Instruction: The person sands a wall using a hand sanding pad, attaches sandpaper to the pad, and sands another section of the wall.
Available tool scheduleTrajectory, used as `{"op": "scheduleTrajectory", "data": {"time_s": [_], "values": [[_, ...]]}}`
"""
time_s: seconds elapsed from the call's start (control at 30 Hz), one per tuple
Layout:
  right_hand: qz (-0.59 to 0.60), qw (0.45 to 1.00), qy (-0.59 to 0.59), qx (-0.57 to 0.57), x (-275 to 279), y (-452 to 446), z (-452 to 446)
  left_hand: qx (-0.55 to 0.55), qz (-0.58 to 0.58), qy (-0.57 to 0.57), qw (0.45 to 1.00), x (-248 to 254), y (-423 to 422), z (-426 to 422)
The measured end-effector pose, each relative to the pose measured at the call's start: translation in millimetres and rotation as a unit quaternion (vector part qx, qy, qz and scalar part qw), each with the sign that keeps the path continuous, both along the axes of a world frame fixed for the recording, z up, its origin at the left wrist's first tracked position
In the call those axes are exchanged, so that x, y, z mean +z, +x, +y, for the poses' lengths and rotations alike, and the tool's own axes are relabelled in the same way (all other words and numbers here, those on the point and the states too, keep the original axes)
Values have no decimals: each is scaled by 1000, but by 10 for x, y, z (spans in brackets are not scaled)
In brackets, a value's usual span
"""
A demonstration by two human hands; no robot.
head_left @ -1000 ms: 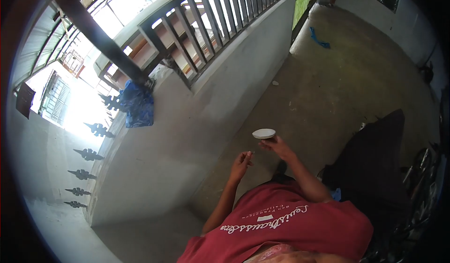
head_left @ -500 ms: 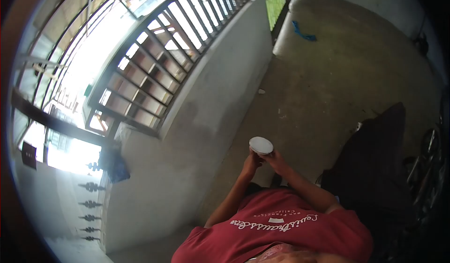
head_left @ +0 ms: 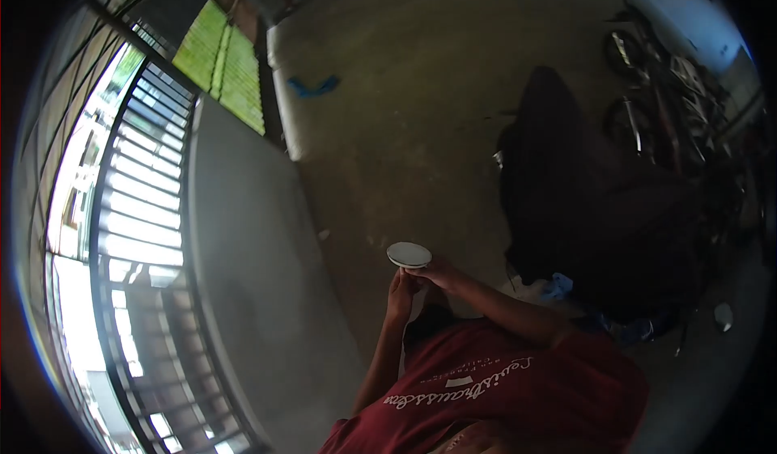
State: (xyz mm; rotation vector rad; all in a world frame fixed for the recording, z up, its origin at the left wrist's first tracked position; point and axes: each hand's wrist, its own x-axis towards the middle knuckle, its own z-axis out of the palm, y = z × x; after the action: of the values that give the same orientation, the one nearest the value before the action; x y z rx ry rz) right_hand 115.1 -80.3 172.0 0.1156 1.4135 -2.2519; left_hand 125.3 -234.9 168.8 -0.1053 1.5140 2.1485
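A round white disc point(head_left: 409, 255) with a thin rim is held out in front of my red shirt. My left hand point(head_left: 402, 286) is closed beneath it, near its left underside. From the right, my right hand point(head_left: 435, 271) grips the disc's lower edge with fingers bent under. Most of my fingers and whatever lies below the disc are hidden, so I cannot tell its exact kind.
A low grey wall point(head_left: 243, 235) topped by a barred railing point(head_left: 146, 187) runs along the left. At right stands a bulky shape under a dark cloth point(head_left: 575, 187), with motorcycles point(head_left: 672, 98) behind. A blue scrap point(head_left: 314, 86) lies on the concrete floor point(head_left: 421, 74).
My view has turned to the right, bringing the motorcycles more into sight and swinging the railing to the left. Both hands still hold the white disc.
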Motion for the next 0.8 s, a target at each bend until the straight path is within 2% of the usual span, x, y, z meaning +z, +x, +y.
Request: {"op": "scheduleTrajectory", "data": {"time_s": [0.13,0.2,0.23,0.3,0.33,0.43,0.5,0.63,0.67,0.7,0.8], "values": [[5,995,-2,-103,-47,-870,373,-49,4,14,999,-196,-1078,453],[-25,986,-9,-163,-111,-1291,596,-104,68,-13,992,-316,-1611,709],[-22,987,2,-162,-69,-1442,795,-122,30,19,992,-309,-1861,944],[-11,966,73,-246,20,-1787,1025,-136,6,39,990,-266,-2320,1231],[-6,967,72,-246,59,-1955,1170,-158,-26,49,986,-201,-2534,1380],[-1,967,5,-255,179,-2291,1658,-212,3,16,977,-81,-3038,1934],[18,938,-15,-346,306,-2485,1856,-239,10,16,971,-111,-3344,2275],[5,919,-37,-392,30,-2945,2253,-291,-58,5,955,-406,-3858,2806],[-30,913,-50,-404,0,-3076,2347,-295,-82,-5,952,-457,-4008,2923],[-66,906,-62,-414,-34,-3233,2450,-290,-79,-9,954,-511,-4169,3053],[-50,910,-105,-397,-430,-3925,2884,-259,-53,-80,961,-696,-4747,3441]]}}
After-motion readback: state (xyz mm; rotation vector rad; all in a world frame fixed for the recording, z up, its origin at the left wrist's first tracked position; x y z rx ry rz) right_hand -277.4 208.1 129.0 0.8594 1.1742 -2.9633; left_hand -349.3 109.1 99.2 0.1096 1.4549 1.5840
